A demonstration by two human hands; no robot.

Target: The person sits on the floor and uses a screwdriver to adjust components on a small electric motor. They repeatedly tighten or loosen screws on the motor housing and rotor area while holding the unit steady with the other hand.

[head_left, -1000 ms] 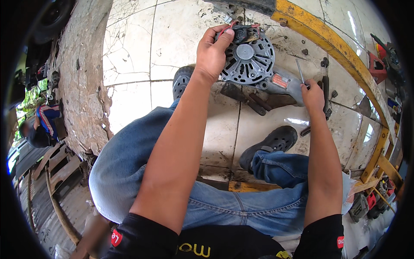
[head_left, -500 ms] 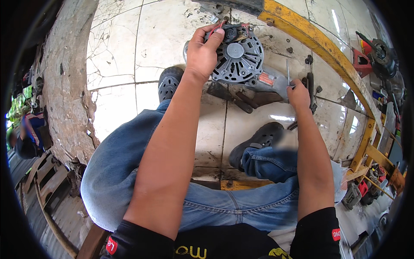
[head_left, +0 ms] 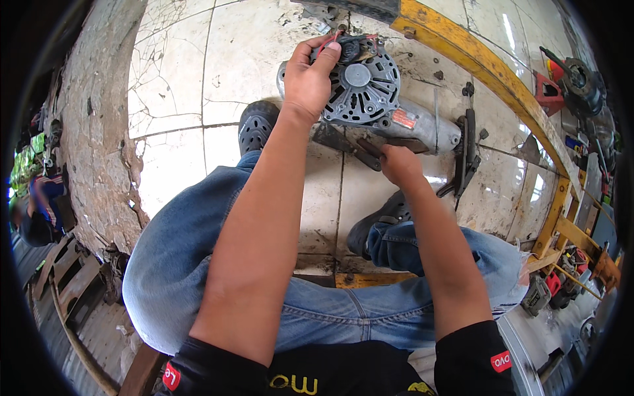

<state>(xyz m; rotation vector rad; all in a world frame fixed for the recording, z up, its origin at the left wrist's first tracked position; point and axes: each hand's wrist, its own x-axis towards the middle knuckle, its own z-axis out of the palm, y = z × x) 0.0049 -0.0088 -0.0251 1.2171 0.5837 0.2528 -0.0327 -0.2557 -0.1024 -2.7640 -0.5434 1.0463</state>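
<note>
A round grey metal alternator (head_left: 363, 96) with radial slots and a black connector lies on the floor in front of me. My left hand (head_left: 308, 78) grips its upper left edge, thumb by the red wires (head_left: 325, 45) at the top. Under its right side sticks out a tapered grey metal body (head_left: 422, 124) with a red label. My right hand (head_left: 401, 165) is closed round the end of a brown-handled tool (head_left: 370, 146) below the alternator; the grip is partly hidden. Beside that tool lies a dark flat-bladed tool (head_left: 333, 138). A thin metal rod (head_left: 436, 105) rests across the tapered body.
Black-handled tools (head_left: 469, 138) lie to the right on the dirty tiles. A yellow metal frame (head_left: 489, 63) curves along the far right. My dark clogs (head_left: 256, 125) flank the work. Red and black equipment (head_left: 561, 86) stands beyond the frame, and a person (head_left: 41, 204) is at far left.
My right hand has let go of the thin metal rod and moved left and nearer, onto the brown-handled tool. My left hand stays on the alternator.
</note>
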